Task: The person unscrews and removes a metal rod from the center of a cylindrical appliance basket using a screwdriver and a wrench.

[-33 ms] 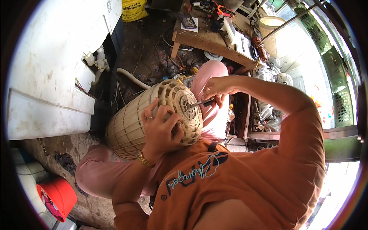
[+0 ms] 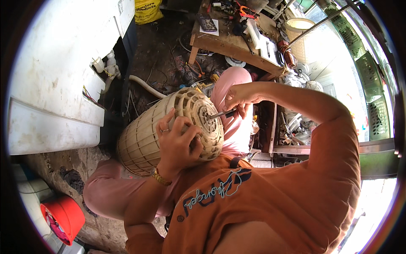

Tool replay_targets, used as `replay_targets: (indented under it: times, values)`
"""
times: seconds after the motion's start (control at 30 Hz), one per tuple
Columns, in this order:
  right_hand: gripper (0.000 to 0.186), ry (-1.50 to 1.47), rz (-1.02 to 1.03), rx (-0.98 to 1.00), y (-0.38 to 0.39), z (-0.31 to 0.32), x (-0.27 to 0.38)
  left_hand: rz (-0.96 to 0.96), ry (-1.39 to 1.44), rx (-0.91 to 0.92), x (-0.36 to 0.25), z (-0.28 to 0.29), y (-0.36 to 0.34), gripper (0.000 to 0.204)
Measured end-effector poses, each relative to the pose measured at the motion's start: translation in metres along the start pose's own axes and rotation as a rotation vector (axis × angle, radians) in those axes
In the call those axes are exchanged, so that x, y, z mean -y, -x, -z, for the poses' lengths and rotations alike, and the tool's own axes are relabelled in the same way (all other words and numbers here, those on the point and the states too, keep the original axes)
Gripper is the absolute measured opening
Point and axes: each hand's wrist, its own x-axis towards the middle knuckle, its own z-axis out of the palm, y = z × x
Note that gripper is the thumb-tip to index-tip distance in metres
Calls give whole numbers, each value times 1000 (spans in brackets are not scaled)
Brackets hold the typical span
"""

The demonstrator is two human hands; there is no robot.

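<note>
A beige, slotted spin basket (image 2: 144, 137) lies on its side across my lap, its round ringed end turned to the right. My left hand (image 2: 179, 137) rests over its side near that end, fingers curled and gripping it. At the hub of the ringed end sits one end of a grey metal rod (image 2: 218, 114). My right hand (image 2: 239, 99) pinches the rod's outer end, beside my raised knee. A dark piece shows under those fingers; I cannot tell whether it belongs to the rod.
On the left stands a large white appliance body (image 2: 55, 84) with exposed pipes. A low wooden table (image 2: 224, 44) with tools stands ahead. A grey hose (image 2: 146, 86) reaches toward the basket. A red bucket (image 2: 69, 218) is at lower left; metal parts (image 2: 296, 122) lie at right.
My right upper arm and elbow have shifted slightly outward to the right. Both hands, the basket and the rod stay almost where they were.
</note>
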Motion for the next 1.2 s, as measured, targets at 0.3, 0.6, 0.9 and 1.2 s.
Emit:
replay_targets:
  times: [0.3,0.6,0.9,1.2]
  values:
    - [20,-128,-76,74,-19,0,2,-9,25,-29,3,0,-1,17]
    - [20,-187,-37,-2,-9,0,-4,5,2,-27,4,1,-3,16]
    - [18,-215,64,-101,-6,-6,-10,2,14,-24,5,0,-2,15]
    - [21,-101,92,-85,-15,-16,-7,-9,27,-14,4,-1,-5,15]
